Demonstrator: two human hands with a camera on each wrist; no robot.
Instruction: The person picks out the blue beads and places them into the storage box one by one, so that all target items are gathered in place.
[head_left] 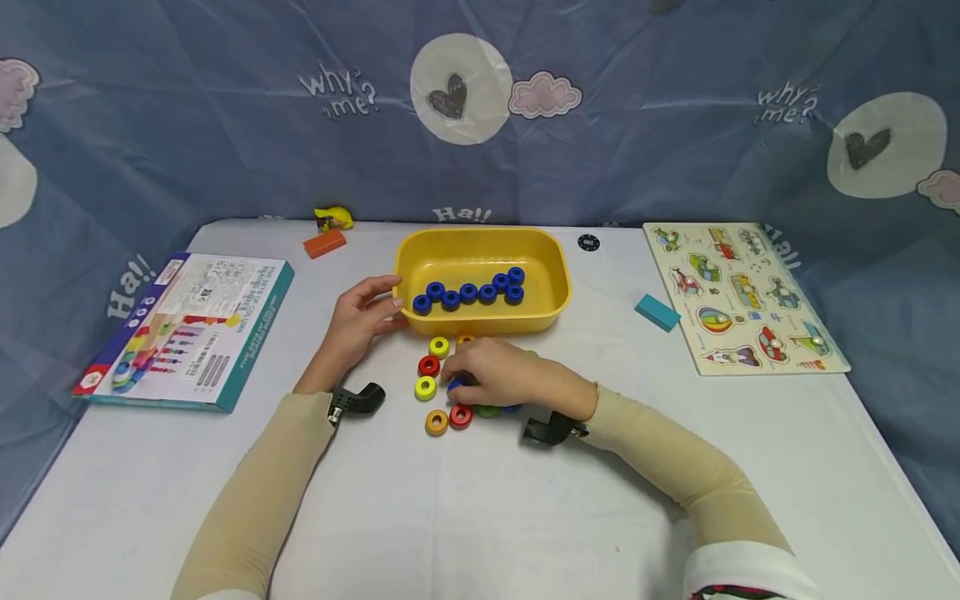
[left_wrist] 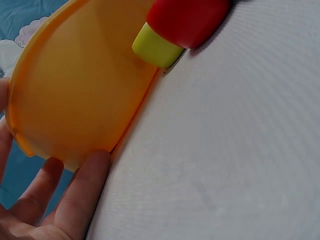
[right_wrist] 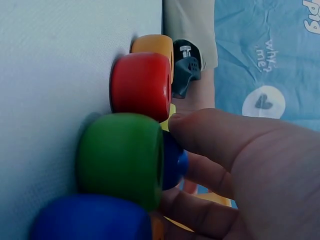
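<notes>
My left hand point(head_left: 365, 312) is at the left end of a yellow tray point(head_left: 480, 323), its fingertips against the outer wall and near the rim. Several blue beads point(head_left: 468, 292) lie inside the tray. In front of it, my right hand point(head_left: 498, 372) pinches another blue bead point(right_wrist: 173, 160) between thumb and fingers, close over the loose beads. Around that hand are red beads point(head_left: 461, 416), yellow beads point(head_left: 425, 387), an orange bead point(head_left: 437, 422) and a green bead point(right_wrist: 120, 157). The right hand hides some of the beads in the head view.
A boxed bead toy point(head_left: 191, 333) lies at the left, and a wooden picture puzzle board point(head_left: 738, 300) at the right. An orange block point(head_left: 325, 243), a small yellow packet point(head_left: 333, 218), a teal block point(head_left: 657, 312) and a black round chip point(head_left: 588, 242) surround the tray.
</notes>
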